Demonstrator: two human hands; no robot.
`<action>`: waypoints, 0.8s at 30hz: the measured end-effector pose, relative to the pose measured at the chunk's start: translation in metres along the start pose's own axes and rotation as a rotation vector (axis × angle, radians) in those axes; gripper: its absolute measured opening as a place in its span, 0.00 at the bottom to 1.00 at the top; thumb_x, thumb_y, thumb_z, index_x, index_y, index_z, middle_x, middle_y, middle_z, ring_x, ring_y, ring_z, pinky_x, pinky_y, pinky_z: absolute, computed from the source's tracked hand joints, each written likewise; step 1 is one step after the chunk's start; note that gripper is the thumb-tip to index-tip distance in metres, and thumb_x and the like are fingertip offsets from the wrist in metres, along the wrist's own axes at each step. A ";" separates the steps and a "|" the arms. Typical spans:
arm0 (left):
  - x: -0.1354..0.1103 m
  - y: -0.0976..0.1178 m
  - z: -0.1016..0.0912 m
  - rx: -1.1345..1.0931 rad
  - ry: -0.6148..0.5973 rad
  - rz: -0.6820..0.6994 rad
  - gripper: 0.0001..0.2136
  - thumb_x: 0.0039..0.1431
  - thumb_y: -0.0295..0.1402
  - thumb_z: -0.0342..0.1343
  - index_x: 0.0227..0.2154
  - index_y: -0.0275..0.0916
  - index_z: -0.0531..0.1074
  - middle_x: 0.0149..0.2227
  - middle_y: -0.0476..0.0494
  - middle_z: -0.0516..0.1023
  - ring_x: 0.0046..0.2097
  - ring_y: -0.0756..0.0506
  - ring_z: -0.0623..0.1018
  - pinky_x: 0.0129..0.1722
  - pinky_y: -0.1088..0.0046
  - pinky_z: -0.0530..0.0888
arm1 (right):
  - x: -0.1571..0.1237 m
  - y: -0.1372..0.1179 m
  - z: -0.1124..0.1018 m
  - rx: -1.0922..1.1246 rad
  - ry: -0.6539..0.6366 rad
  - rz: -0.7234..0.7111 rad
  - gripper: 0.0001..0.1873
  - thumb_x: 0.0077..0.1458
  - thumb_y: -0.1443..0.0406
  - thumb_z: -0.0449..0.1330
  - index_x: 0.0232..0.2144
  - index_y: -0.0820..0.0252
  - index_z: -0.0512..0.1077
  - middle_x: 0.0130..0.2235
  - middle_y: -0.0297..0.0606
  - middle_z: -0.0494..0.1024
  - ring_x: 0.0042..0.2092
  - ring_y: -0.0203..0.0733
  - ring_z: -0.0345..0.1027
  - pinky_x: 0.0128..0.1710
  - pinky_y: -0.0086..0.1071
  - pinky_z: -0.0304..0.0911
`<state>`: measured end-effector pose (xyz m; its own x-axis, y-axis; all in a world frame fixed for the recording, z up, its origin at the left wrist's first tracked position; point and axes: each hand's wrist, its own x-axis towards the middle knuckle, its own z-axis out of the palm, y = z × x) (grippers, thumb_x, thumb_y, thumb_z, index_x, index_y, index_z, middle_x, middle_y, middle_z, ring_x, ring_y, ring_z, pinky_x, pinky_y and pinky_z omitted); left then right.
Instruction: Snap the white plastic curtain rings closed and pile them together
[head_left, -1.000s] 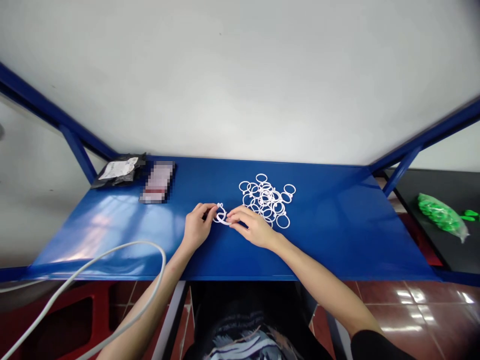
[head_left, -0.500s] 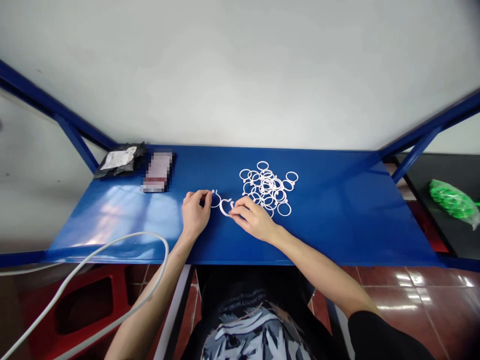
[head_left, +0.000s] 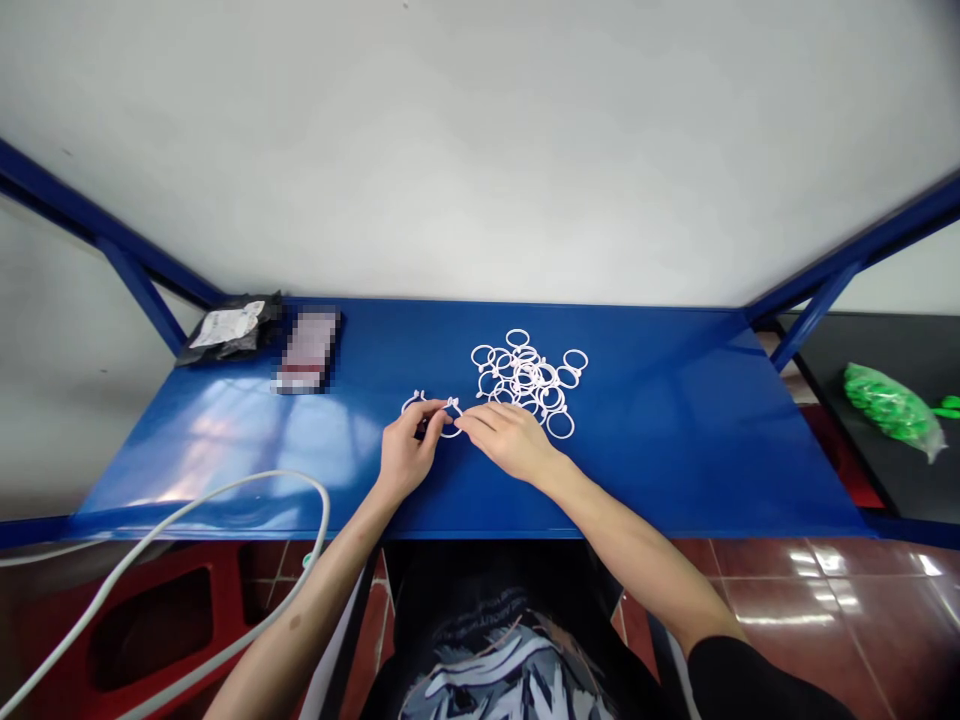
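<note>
On the blue table (head_left: 675, 450) lies a heap of several white plastic rings (head_left: 529, 378). My left hand (head_left: 405, 455) and my right hand (head_left: 510, 440) meet just left of the heap, both pinching one white ring (head_left: 451, 418) between their fingertips. A second white ring (head_left: 414, 402) lies on the table just left of it, by my left fingers.
A black packet with a white label (head_left: 232, 328) and a blurred flat object (head_left: 306, 350) lie at the table's back left. A grey cable (head_left: 187, 540) loops over the front left edge. A green bag (head_left: 889, 408) sits on a black surface to the right.
The two rings that my hands had pulled apart half a second ago are close again. Both hands now pinch one ring; the other lies just left of it on the table.
</note>
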<state>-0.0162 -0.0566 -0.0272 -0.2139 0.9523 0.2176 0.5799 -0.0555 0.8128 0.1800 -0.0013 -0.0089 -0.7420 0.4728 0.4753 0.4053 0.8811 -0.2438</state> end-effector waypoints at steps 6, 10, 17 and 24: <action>-0.001 -0.003 0.001 -0.018 0.066 0.042 0.12 0.65 0.43 0.55 0.38 0.42 0.78 0.36 0.45 0.84 0.33 0.46 0.79 0.39 0.70 0.76 | 0.001 -0.007 0.005 0.279 0.114 0.154 0.07 0.69 0.66 0.56 0.44 0.59 0.75 0.43 0.40 0.82 0.45 0.41 0.77 0.47 0.36 0.73; -0.002 -0.003 -0.001 -0.052 0.034 0.066 0.13 0.65 0.44 0.56 0.34 0.42 0.79 0.32 0.46 0.83 0.30 0.47 0.78 0.37 0.70 0.76 | 0.000 -0.009 0.011 0.359 0.163 0.271 0.08 0.70 0.64 0.57 0.47 0.58 0.74 0.42 0.40 0.83 0.45 0.41 0.78 0.46 0.36 0.74; -0.003 -0.005 0.000 -0.113 -0.012 0.112 0.10 0.62 0.44 0.61 0.34 0.43 0.80 0.31 0.47 0.82 0.33 0.46 0.79 0.37 0.70 0.75 | 0.001 -0.008 0.010 0.373 0.145 0.230 0.09 0.71 0.64 0.56 0.43 0.58 0.76 0.41 0.38 0.82 0.44 0.40 0.76 0.46 0.35 0.72; -0.006 -0.008 0.002 -0.080 0.003 0.162 0.09 0.62 0.42 0.61 0.32 0.43 0.80 0.31 0.47 0.81 0.33 0.46 0.79 0.37 0.69 0.76 | 0.000 -0.010 0.013 0.207 0.074 0.184 0.12 0.72 0.63 0.53 0.42 0.58 0.77 0.39 0.39 0.81 0.41 0.41 0.74 0.44 0.35 0.70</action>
<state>-0.0177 -0.0608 -0.0360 -0.1253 0.9280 0.3508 0.5429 -0.2318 0.8072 0.1696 -0.0102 -0.0173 -0.6216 0.6299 0.4656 0.4064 0.7675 -0.4958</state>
